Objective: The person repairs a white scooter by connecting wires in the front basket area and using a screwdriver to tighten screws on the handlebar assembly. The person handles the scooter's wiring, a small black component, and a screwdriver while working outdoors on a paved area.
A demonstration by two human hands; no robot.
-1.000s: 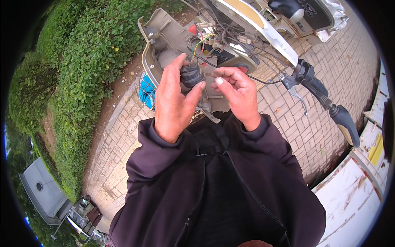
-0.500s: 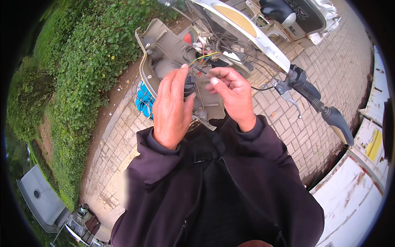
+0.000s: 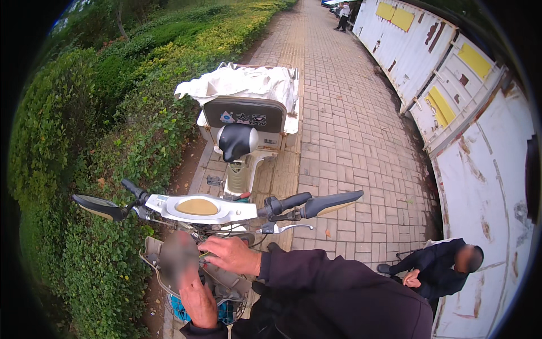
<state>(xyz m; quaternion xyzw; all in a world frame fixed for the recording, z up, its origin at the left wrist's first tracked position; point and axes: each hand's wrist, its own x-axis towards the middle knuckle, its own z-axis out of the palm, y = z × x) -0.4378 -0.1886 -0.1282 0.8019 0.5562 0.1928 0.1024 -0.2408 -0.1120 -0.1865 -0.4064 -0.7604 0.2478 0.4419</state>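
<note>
Low in the head view, my left hand (image 3: 199,302) reaches up in front of the electric tricycle's opened front. A blurred patch covers its fingers and whatever is in them. My right hand (image 3: 234,255) comes in from the right, its fingers bent toward the left hand, by a thin green-yellow wire (image 3: 204,255). Its fingertips look closed, but what they hold is too small to make out. A beige front panel (image 3: 151,253) hangs loose around the hands. Just beyond them lies the white handlebar cover (image 3: 228,210) with its tan oval.
Mirrors (image 3: 100,207) and a brake lever (image 3: 291,227) stick out from the handlebar. Behind are a black saddle (image 3: 237,141) and a cargo box under white cloth (image 3: 243,82). A blue thing (image 3: 182,309) sits in the wire basket. A person (image 3: 440,268) sits at the right; a hedge (image 3: 84,254) runs along the left.
The view has swung up and turned, bringing the whole tricycle and the seated person into sight. The black part beside my left hand is now hidden by blur. Both hands remain close together.
</note>
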